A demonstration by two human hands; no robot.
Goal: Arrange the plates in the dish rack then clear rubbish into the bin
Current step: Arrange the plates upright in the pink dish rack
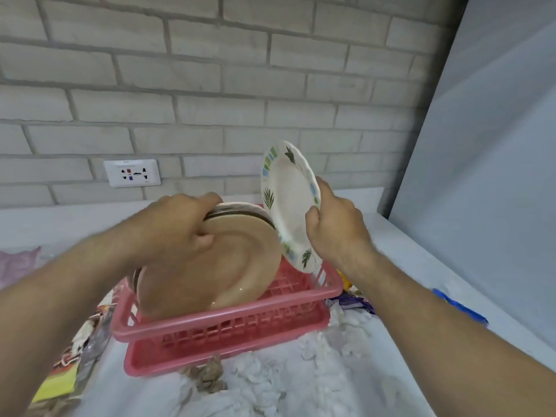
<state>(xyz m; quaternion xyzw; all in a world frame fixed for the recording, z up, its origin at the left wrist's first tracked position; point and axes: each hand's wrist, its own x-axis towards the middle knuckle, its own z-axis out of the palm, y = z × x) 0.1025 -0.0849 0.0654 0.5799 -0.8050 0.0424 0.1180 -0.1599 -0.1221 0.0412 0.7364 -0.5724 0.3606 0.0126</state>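
A pink plastic dish rack [228, 326] sits on the white counter in the middle of the view. Several tan plates [228, 266] lean on edge inside it. My left hand [177, 227] grips the top rims of those plates, thumb on the front face. My right hand [337, 227] holds a white plate with green leaf prints [285, 203] by its right rim, upright, just above the rack's right end and beside the tan plates. No bin is in view.
Crumpled white tissues [301, 371] and brown paper [207, 374] litter the counter in front of the rack. Colourful wrappers [75, 356] lie at left, a purple wrapper [355, 302] and a blue object [460, 308] at right. A wall socket [132, 173] sits behind; a grey panel stands at right.
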